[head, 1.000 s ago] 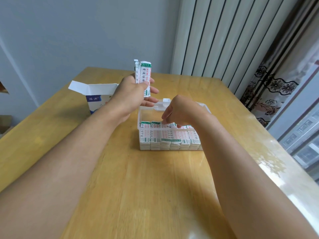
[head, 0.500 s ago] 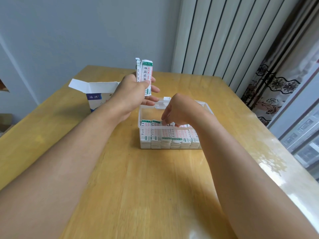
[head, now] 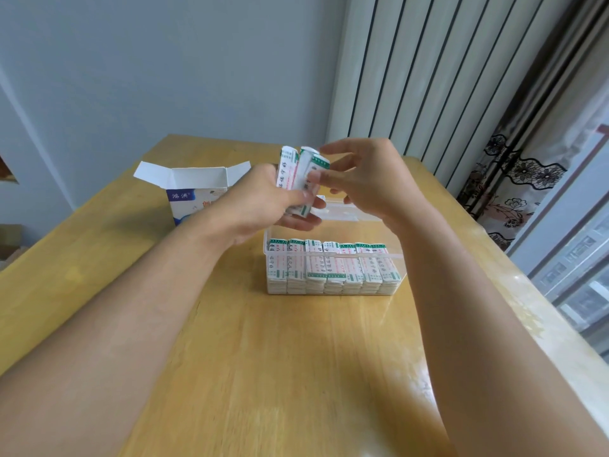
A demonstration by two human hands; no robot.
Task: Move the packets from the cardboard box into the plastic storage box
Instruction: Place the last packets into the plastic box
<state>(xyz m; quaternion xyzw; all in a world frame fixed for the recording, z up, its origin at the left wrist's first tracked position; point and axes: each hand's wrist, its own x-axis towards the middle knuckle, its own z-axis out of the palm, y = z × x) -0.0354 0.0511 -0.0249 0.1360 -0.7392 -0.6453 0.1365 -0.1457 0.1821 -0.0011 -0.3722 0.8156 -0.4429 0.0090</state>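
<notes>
Wooden surface [head: 263, 374], yellow-brown, carries both containers. Your left hand [head: 263, 202] grips a small bundle of packets [head: 298, 178] — white wrappers with green bands and red print — held upright above the far left corner of the plastic storage box [head: 333, 255]. The left fingers are curled round the lower half of the bundle; its top ends fan apart slightly.

Your right hand [head: 369, 183] is raised level with the bundle, just right of it. Its thumb and forefinger pinch the rightmost packet of the bundle near its upper part; the remaining fingers [head: 342, 150] are spread and loosely extended above.

Clear plastic storage box sits at mid-surface, lid open and lying back on the far side. One row of packets in the box [head: 333, 265] stands on end along the near wall, filling it from left wall to right wall — green bands uppermost. Space behind that row is partly hidden by your hands; contents there cannot be told.

Cardboard box [head: 194, 192], white and blue with printed characters, stands to the left of the plastic box and a little farther back, well apart from it. Its top flaps are open. Its inside is not visible from this angle.
</notes>
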